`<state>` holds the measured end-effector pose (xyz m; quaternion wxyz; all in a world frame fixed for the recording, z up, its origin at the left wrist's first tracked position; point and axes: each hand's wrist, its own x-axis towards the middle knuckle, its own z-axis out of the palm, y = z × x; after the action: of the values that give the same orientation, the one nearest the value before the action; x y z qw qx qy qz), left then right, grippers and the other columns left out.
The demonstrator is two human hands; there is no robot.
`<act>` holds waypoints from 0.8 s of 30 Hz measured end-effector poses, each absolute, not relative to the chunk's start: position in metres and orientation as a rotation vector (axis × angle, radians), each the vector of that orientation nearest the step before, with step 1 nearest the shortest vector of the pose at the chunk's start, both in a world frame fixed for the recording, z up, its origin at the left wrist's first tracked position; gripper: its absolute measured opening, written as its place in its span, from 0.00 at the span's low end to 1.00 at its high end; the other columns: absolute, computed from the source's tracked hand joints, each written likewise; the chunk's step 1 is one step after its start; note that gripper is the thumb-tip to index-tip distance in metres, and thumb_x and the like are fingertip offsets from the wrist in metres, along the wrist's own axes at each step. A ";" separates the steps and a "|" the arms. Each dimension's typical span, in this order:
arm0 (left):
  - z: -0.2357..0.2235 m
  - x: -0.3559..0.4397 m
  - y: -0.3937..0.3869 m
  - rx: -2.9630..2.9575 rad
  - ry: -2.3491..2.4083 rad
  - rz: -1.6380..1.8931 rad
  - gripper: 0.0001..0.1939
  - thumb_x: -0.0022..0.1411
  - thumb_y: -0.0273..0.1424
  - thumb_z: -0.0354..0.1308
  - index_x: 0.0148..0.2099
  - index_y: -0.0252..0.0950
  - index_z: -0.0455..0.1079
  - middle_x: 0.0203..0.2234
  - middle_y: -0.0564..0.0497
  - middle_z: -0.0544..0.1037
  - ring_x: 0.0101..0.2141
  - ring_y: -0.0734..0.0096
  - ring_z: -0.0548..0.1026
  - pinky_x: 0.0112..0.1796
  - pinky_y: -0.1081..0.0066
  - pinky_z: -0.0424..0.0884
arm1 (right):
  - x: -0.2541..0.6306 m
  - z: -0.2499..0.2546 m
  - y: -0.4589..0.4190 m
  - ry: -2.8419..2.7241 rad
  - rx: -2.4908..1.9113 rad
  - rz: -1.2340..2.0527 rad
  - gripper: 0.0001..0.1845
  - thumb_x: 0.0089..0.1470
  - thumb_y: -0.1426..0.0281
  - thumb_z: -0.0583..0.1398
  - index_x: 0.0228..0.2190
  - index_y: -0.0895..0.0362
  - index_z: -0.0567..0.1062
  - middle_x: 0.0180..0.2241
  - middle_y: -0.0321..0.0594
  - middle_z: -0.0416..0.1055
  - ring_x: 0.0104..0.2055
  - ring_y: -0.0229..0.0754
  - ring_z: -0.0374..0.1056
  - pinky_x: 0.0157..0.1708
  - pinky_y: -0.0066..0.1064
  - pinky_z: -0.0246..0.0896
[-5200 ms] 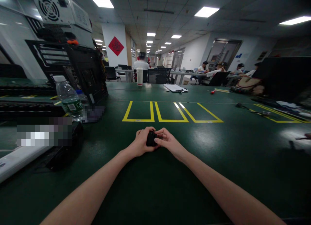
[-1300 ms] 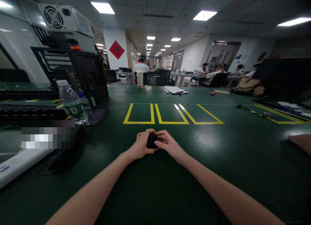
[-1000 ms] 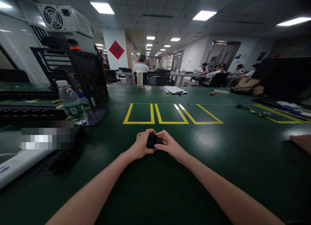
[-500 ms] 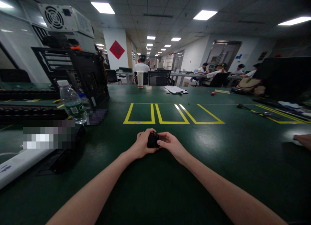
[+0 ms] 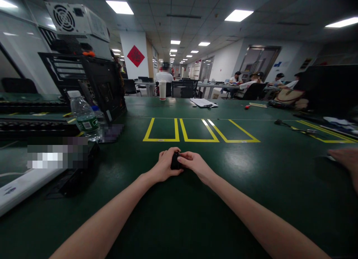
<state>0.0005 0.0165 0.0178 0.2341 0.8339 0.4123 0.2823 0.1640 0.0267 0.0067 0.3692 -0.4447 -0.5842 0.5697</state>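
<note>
A small black box-like object (image 5: 175, 161) sits between my two hands, just above or on the green table (image 5: 179, 214); its kind is too dark to make out. My left hand (image 5: 163, 166) is curled round it from the left, the fingers over its far side and the thumb along its near side. My right hand (image 5: 195, 163) pinches at its right side, thumb and fingers closed against it. The fingers cover much of the object's right end, so any separate part there is hidden.
Yellow tape outlines (image 5: 199, 141) lie beyond my hands. At left stand a plastic bottle (image 5: 88, 121), an open computer case (image 5: 102, 87) and a white bar-shaped thing (image 5: 25, 192). A clipboard (image 5: 203, 102) and cup (image 5: 162, 90) are farther back. Another person's hand (image 5: 345, 160) reaches in from the right.
My right hand has moved slightly left, closing the gap against the black object. The other person's hand at the right edge has come further into view.
</note>
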 end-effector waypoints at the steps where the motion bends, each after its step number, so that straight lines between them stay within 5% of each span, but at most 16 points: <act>1: 0.017 0.001 0.017 2.289 1.134 0.789 0.27 0.47 0.31 0.57 0.49 0.42 0.51 0.44 0.51 0.61 0.46 0.60 0.60 0.47 0.58 0.54 | 0.163 0.007 0.025 -1.492 -1.142 1.454 0.19 0.42 0.63 0.59 0.37 0.59 0.68 0.39 0.42 0.67 0.42 0.42 0.63 0.40 0.34 0.59; 18: 0.020 0.002 0.014 2.260 1.163 0.755 0.27 0.47 0.33 0.57 0.49 0.43 0.51 0.45 0.50 0.61 0.47 0.57 0.59 0.45 0.57 0.56 | 0.163 0.009 0.012 -1.582 -1.011 1.306 0.11 0.45 0.63 0.56 0.32 0.54 0.66 0.36 0.37 0.65 0.40 0.41 0.63 0.38 0.35 0.61; 24: 0.011 0.002 0.019 2.289 1.162 0.816 0.29 0.46 0.32 0.59 0.49 0.42 0.51 0.44 0.51 0.62 0.47 0.60 0.59 0.47 0.59 0.53 | 0.163 0.005 0.019 -1.554 -1.068 1.356 0.15 0.45 0.64 0.56 0.36 0.56 0.64 0.38 0.40 0.65 0.41 0.41 0.63 0.38 0.36 0.60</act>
<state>0.0017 0.0191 0.0107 0.2221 0.8285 0.4207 0.2954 0.1628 0.0195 0.0050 0.3980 -0.4217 -0.6139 0.5357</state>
